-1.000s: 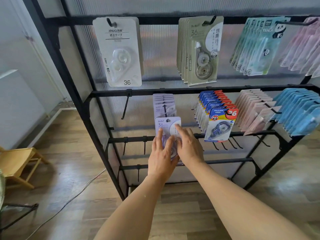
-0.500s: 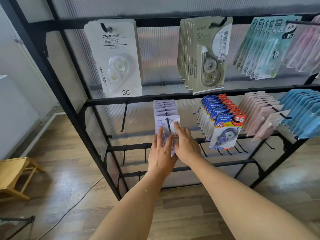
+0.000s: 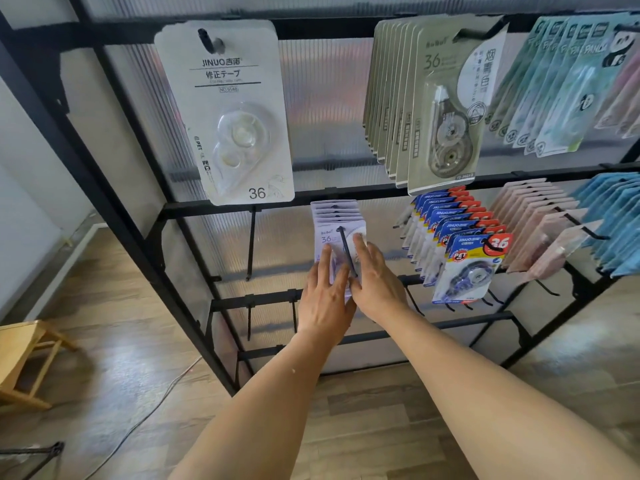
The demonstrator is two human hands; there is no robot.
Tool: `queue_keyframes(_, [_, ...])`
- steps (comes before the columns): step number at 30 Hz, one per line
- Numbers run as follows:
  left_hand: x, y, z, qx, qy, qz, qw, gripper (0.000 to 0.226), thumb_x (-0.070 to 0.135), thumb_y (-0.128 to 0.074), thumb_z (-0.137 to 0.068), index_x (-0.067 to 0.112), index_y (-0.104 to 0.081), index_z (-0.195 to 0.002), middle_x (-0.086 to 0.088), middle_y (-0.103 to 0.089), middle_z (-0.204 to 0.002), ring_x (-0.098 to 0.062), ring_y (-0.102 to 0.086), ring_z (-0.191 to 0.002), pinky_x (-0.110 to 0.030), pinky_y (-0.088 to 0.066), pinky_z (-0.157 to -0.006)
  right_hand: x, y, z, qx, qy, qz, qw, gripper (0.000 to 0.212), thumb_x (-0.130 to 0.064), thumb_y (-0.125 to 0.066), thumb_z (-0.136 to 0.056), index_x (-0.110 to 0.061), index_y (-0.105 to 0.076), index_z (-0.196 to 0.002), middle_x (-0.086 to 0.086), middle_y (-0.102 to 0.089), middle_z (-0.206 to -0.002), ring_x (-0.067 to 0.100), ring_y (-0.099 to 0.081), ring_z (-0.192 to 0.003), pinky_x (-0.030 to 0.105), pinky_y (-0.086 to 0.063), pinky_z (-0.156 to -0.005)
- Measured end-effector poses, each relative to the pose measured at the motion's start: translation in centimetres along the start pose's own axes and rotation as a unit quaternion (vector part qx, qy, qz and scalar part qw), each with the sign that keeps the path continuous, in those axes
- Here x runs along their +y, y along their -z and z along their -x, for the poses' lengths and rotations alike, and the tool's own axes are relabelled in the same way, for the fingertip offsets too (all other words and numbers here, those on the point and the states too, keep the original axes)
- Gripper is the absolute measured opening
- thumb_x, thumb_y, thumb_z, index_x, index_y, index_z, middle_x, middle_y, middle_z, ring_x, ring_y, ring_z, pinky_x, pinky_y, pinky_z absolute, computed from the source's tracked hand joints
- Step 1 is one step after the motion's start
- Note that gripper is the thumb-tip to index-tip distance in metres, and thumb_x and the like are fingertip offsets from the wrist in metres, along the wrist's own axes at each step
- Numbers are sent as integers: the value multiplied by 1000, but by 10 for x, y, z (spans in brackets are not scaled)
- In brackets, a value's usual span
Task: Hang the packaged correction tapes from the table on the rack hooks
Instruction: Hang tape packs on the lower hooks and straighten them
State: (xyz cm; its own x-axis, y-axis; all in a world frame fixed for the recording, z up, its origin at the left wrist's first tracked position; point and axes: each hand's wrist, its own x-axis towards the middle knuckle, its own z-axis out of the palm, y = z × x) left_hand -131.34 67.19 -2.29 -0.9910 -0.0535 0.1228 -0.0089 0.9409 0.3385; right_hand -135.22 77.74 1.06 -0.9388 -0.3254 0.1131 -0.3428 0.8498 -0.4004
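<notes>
A row of lilac correction tape packs [image 3: 337, 216] hangs on a black hook [image 3: 346, 251] of the rack's middle rail [image 3: 214, 211]. My left hand [image 3: 323, 299] lies flat on the lower left of the front pack, fingers straight. My right hand [image 3: 374, 282] presses the pack's right side with straight fingers, just right of the hook's shaft. The hook's tip sticks out between my two hands. The lower half of the front pack is hidden behind them.
On the top rail hang a white JINUO pack [image 3: 235, 116], olive packs [image 3: 433, 109] and panda packs [image 3: 561, 81]. Blue-yellow packs [image 3: 464, 251], pink packs [image 3: 536, 223] and blue packs [image 3: 616, 216] fill the middle rail. An empty hook [image 3: 251, 244] is left of the lilac packs. A wooden stool [image 3: 24, 362] stands at the left.
Both hands have moved up and forward with the front lilac pack, sliding it back along the hook toward the others. More of the hook's shaft shows in front of the pack.
</notes>
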Motion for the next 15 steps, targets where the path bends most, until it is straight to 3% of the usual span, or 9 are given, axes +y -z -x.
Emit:
queue_keyframes(7, [5, 7, 15, 11, 4, -25, 1000, 72, 32, -48, -100, 27, -3, -156, -4, 9, -163, -28, -9, -148, -37, -24, -117, 7, 5, 7, 4, 4, 32, 999, 75, -30, -52, -98, -25, -2, -154, 5, -8, -161, 27, -42, -132, 34, -51, -86])
queue_keyframes(11, [11, 10, 39, 5, 53, -39, 998, 72, 37, -47, -100, 28, -1, -156, -4, 3, -164, -27, -11, -148, -38, -30, -114, 13, 10, 23, -14, 24, 51, 998, 74, -30, -51, -98, -22, -4, -154, 7, -11, -160, 29, -44, -129, 37, -48, -89])
queue_keyframes(15, [19, 5, 76, -15, 119, -46, 992, 69, 39, -45, -100, 25, -6, -156, -5, -1, -164, -28, -7, -149, -40, -19, -119, 20, 15, 52, -55, 73, 96, 991, 74, -29, -50, -97, -19, -4, -154, 8, -13, -159, 30, -46, -125, 37, -44, -92])
